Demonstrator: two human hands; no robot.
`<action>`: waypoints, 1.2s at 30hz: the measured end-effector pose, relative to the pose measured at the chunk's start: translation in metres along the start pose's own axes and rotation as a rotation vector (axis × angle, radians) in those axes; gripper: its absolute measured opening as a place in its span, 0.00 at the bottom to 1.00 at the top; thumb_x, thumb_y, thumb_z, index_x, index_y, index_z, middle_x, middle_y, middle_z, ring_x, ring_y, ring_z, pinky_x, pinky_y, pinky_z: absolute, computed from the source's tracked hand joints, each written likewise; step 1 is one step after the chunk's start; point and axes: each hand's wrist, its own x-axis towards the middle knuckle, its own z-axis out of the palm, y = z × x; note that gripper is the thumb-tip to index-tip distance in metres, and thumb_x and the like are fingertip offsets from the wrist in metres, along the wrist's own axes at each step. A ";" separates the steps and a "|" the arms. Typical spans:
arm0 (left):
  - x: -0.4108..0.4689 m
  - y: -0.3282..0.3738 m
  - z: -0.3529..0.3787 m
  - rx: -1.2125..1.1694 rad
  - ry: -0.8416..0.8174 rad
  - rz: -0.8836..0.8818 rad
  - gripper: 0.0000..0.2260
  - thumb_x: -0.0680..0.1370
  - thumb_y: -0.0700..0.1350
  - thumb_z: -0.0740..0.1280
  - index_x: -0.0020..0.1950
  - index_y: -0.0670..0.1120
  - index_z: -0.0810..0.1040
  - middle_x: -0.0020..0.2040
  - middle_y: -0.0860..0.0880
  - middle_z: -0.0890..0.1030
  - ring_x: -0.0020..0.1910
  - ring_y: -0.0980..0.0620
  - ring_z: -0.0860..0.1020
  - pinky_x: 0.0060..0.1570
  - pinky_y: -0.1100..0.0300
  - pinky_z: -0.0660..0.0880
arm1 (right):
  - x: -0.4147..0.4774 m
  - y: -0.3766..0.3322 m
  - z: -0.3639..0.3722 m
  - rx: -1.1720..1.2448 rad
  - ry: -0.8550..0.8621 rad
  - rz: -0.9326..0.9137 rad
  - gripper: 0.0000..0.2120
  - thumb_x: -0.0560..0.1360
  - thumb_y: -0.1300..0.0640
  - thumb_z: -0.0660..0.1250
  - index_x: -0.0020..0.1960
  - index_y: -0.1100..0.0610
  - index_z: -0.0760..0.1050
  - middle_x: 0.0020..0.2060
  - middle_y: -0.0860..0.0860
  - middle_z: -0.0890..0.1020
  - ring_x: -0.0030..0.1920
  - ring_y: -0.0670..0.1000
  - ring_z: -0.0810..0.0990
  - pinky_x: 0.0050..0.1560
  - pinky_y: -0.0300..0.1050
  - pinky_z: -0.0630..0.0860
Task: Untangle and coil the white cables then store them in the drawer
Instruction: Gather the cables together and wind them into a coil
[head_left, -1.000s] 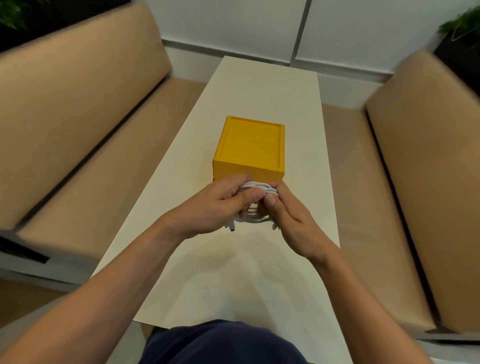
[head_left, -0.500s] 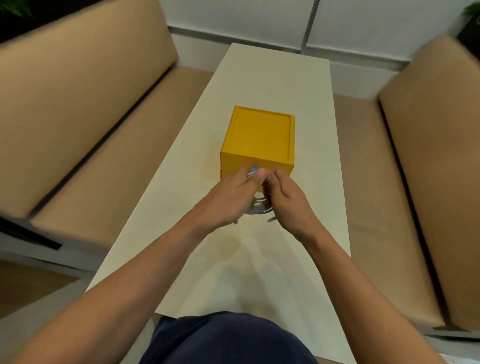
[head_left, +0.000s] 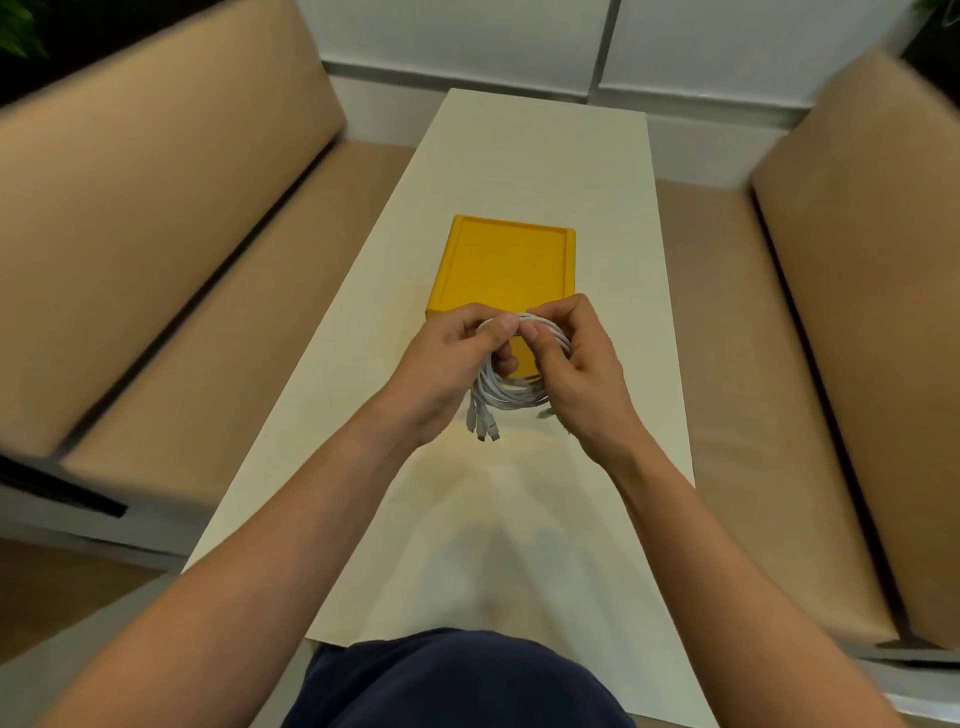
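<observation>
Hands (head_left: 441, 374) pinch coiled cables (head_left: 506, 391) before drawer box (head_left: 506, 265) near edge.

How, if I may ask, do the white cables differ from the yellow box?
The cables are white; the box is yellow. The cables form a round coil; the box is a flat-sided block. The left hand and right hand hold the cables up; the box stands on the table. Both lie over the table's middle.

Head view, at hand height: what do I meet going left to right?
Left beige bench → white table → left hand → coiled white cables → right hand → right beige bench.
</observation>
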 end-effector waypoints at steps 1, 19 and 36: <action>0.000 -0.001 0.003 0.014 0.016 0.003 0.10 0.85 0.45 0.64 0.54 0.41 0.82 0.38 0.47 0.77 0.40 0.49 0.77 0.47 0.51 0.74 | -0.001 0.001 0.002 -0.004 0.028 -0.016 0.06 0.84 0.54 0.64 0.56 0.57 0.73 0.45 0.45 0.79 0.43 0.41 0.78 0.44 0.37 0.74; -0.005 -0.009 -0.004 -0.067 -0.095 -0.021 0.12 0.87 0.43 0.59 0.62 0.37 0.77 0.41 0.49 0.74 0.34 0.55 0.71 0.46 0.55 0.75 | -0.010 0.018 -0.005 0.204 0.002 -0.037 0.14 0.83 0.63 0.64 0.66 0.54 0.79 0.40 0.56 0.85 0.37 0.47 0.80 0.40 0.40 0.76; -0.003 -0.006 0.004 0.140 -0.046 0.056 0.12 0.87 0.48 0.58 0.67 0.49 0.77 0.40 0.49 0.77 0.42 0.51 0.77 0.50 0.43 0.76 | -0.012 0.021 0.007 -0.227 0.224 -0.149 0.14 0.85 0.56 0.62 0.68 0.52 0.79 0.58 0.47 0.85 0.56 0.45 0.82 0.56 0.44 0.79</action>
